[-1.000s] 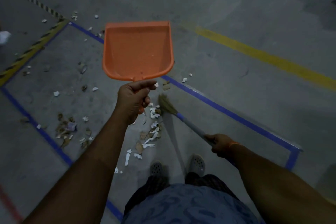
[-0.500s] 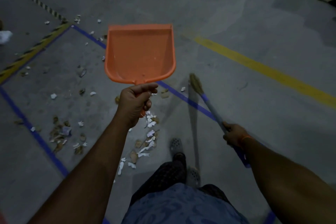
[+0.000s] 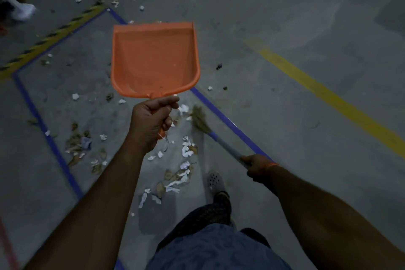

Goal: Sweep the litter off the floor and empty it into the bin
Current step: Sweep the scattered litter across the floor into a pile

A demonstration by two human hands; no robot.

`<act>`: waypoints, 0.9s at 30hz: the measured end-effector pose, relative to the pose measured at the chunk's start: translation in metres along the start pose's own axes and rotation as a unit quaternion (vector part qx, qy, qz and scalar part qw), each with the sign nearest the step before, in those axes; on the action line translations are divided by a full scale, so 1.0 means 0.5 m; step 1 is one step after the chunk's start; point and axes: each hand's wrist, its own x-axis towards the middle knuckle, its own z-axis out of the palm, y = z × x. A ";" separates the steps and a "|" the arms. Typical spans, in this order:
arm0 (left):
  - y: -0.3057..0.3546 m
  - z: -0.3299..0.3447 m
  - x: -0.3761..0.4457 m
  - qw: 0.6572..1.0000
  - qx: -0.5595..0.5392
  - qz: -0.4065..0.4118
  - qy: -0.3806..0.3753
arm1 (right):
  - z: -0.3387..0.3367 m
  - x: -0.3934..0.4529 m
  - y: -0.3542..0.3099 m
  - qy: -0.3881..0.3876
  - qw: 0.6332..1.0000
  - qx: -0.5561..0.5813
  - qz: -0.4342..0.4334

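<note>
The left hand holds the empty orange dustpan up; the right hand grips the broom. Litter lies scattered on the floor; no bin is visible.

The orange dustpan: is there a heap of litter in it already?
No, the orange dustpan held up by the left hand shows only a few tiny specks; the litter lies on the floor.

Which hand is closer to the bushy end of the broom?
The left hand. It grips the orange dustpan handle just left of the broom bristles. The right hand holds the broom handle farther down, away from the bristles.
</note>
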 end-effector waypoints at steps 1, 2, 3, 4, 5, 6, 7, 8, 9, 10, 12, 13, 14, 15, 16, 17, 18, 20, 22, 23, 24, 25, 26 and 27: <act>0.004 -0.002 0.014 1.000 -0.005 0.002 0.003 | -0.015 0.011 -0.013 -0.009 1.000 -0.009 -0.010; 0.006 -0.002 0.027 1.000 -0.009 0.002 0.007 | -0.032 0.020 -0.020 -0.015 1.000 -0.019 -0.016; 0.010 -0.002 0.040 1.000 -0.014 0.002 0.010 | -0.051 0.027 -0.024 -0.015 0.999 -0.028 -0.025; 0.016 -0.001 0.052 1.000 -0.018 0.001 0.014 | -0.071 0.035 -0.023 -0.012 0.999 -0.022 -0.029; 0.021 0.001 0.063 1.000 -0.022 0.001 0.017 | -0.090 0.043 -0.018 -0.007 0.999 -0.015 -0.031; 0.026 0.003 0.072 1.000 -0.024 0.002 0.020 | -0.108 0.051 -0.012 -0.001 1.000 -0.008 -0.030; 0.031 0.005 0.080 0.999 -0.026 0.001 0.022 | -0.126 0.058 -0.008 0.008 1.000 -0.006 -0.029; 0.034 0.006 0.087 0.999 -0.031 0.000 0.024 | -0.142 0.064 -0.005 0.019 0.999 -0.004 -0.028; 0.037 0.007 0.094 0.999 -0.037 -0.001 0.025 | -0.158 0.066 -0.006 0.031 0.999 -0.005 -0.027; 0.040 0.008 0.102 0.999 -0.045 -0.002 0.027 | -0.175 0.069 -0.008 0.046 0.999 -0.001 -0.024; 0.045 0.009 0.119 0.998 -0.056 -0.002 0.029 | -0.213 0.077 -0.011 0.078 0.997 0.011 -0.009; 0.048 0.010 0.127 0.998 -0.057 -0.001 0.032 | -0.233 0.082 -0.011 0.090 0.996 0.013 0.000; 0.050 0.012 0.135 0.998 -0.056 -0.002 0.037 | -0.253 0.091 -0.010 0.095 0.995 0.008 0.007; 0.051 0.013 0.144 0.997 -0.057 -0.004 0.043 | -0.272 0.103 -0.009 0.098 0.995 0.002 0.013; 0.053 0.016 0.152 0.997 -0.058 -0.005 0.050 | -0.290 0.117 -0.009 0.099 0.995 0.003 0.019; 0.055 0.019 0.160 0.997 -0.058 -0.006 0.056 | -0.309 0.130 -0.011 0.100 0.995 0.005 0.025; 0.055 0.022 0.168 0.997 -0.056 -0.005 0.060 | -0.326 0.143 -0.013 0.097 0.995 0.007 0.033; 0.055 0.032 0.184 0.996 -0.047 -0.002 0.070 | -0.353 0.167 -0.022 0.081 0.996 0.001 0.043; 0.057 0.047 0.200 0.996 -0.046 -0.003 0.082 | -0.369 0.185 -0.037 0.049 0.998 -0.022 0.043; 0.061 0.057 0.208 0.995 -0.046 -0.004 0.088 | -0.377 0.194 -0.047 0.033 0.998 -0.039 0.040; 0.065 0.068 0.217 0.995 -0.044 -0.004 0.094 | -0.386 0.202 -0.058 0.017 0.998 -0.056 0.033; 0.070 0.080 0.228 0.994 -0.040 -0.005 0.100 | -0.398 0.211 -0.070 0.001 0.997 -0.072 0.021; 0.075 0.091 0.239 0.994 -0.034 -0.007 0.108 | -0.411 0.220 -0.083 -0.016 0.996 -0.087 0.006; 0.080 0.103 0.252 0.993 -0.031 -0.009 0.116 | -0.428 0.229 -0.095 -0.032 0.994 -0.101 -0.010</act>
